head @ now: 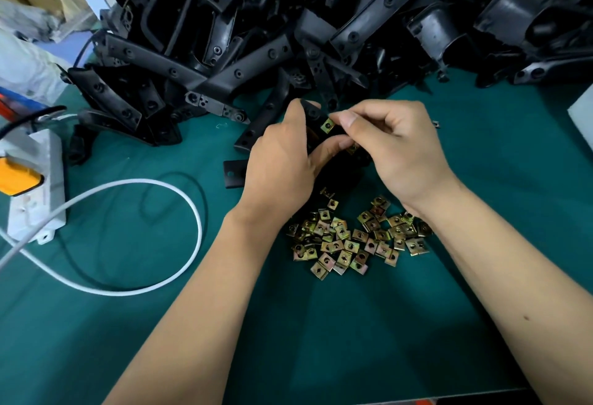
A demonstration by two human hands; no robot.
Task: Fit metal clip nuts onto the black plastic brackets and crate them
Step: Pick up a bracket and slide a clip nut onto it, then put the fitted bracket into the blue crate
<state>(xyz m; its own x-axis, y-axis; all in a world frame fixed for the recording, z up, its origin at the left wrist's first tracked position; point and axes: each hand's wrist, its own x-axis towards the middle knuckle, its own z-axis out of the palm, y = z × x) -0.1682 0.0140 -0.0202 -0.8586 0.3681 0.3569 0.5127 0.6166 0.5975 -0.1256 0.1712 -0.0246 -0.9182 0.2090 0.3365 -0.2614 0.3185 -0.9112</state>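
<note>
My left hand [282, 160] grips a black plastic bracket [313, 112] above the green table, its lower part hidden behind my palm. A brass-coloured clip nut [328, 125] sits on the bracket's edge. My right hand [394, 147] pinches at that nut with thumb and forefinger; another nut [353, 147] shows under its fingers. A loose heap of several clip nuts [353, 237] lies on the table below my hands. A big pile of black brackets [321, 19] fills the back of the table.
A white power strip [35, 186] with an orange plug [16, 176] lies at the left, its white cable [179, 199] looping across the green mat [353, 340]. A loose black bracket [232, 173] lies left of my left hand. A white block [582, 115] sits at the right edge.
</note>
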